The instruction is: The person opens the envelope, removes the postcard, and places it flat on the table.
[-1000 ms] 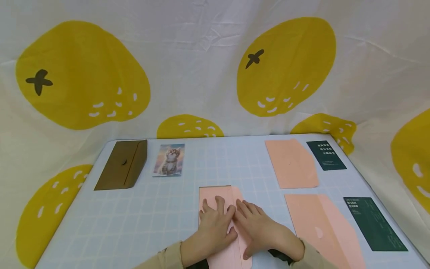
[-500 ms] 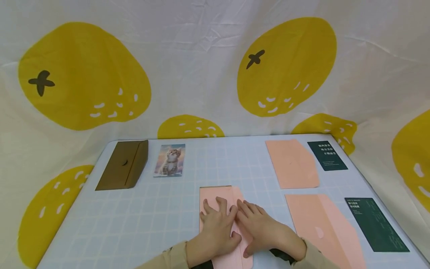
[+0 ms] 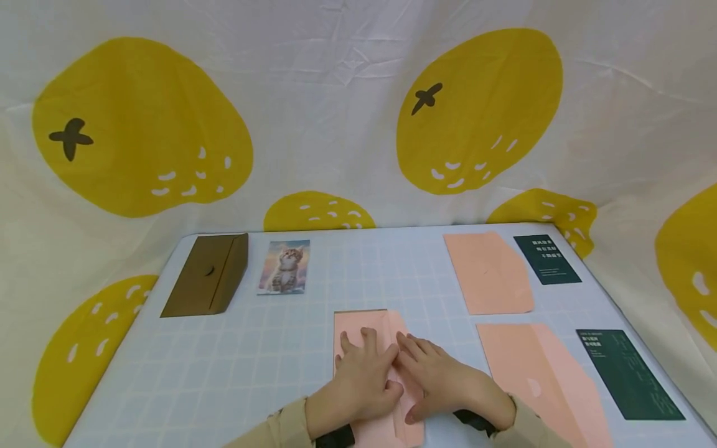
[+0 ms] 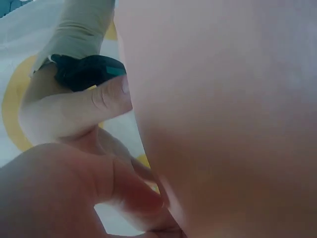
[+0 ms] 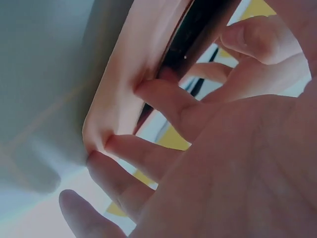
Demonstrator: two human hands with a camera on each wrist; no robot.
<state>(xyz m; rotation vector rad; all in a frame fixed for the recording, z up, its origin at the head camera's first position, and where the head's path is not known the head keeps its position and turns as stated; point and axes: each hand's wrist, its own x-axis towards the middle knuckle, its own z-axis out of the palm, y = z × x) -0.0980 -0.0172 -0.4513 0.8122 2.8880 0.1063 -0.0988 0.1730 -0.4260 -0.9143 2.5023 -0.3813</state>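
A pink envelope (image 3: 348, 322) lies upright before me, its side flap (image 3: 398, 323) on the right. My left hand (image 3: 361, 386) rests on the envelope body with fingers spread, its index fingertip close by the flap's crease. From the right, my right hand (image 3: 442, 379) lays its fingertips along the flap, thumb apart lower down. Fingertips (image 5: 148, 91) of the right hand press the flap in the right wrist view, and a dark strip (image 5: 190, 34) shows in the opening. The left thumb (image 4: 133, 193) is near the flap's edge in the left wrist view.
Two more pink envelopes (image 3: 487, 274) (image 3: 526, 367) lie to the right, beside two dark green cards (image 3: 546, 258) (image 3: 630, 373). At the back left are a brown envelope (image 3: 204, 274) and a kitten picture card (image 3: 284, 267). A patterned curtain (image 3: 325, 124) hangs behind the table.
Both hands stay at the pink envelope. The left hand's fingers and thumb have shifted slightly at the flap's crease; the other items keep their places.
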